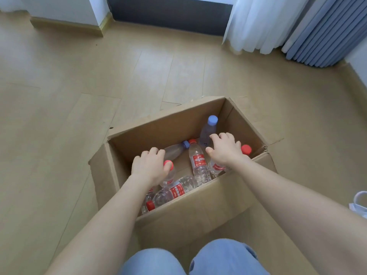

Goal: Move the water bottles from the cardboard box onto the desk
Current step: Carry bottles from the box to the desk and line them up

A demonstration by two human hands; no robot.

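Note:
An open cardboard box (198, 207) stands on the wooden floor in front of my knees. Several clear water bottles are inside, some lying, some upright. My left hand (149, 167) reaches into the box's left side with bent fingers. Its thumb rests against the cap of an upright red-capped bottle (169, 176), and its fingertips are above a lying blue-capped bottle (176, 150). My right hand (226, 150) hovers over the right side with spread fingers, between an upright blue-capped bottle (208, 130) and a red-capped bottle (246, 149). Neither hand visibly grips a bottle. No desk is in view.
Light wooden floor (99, 86) surrounds the box. White curtains (256, 22) and blue-grey curtains (325, 32) hang at the back right. A white object (359, 203) shows at the right edge. My knees in blue jeans (224, 259) are just behind the box.

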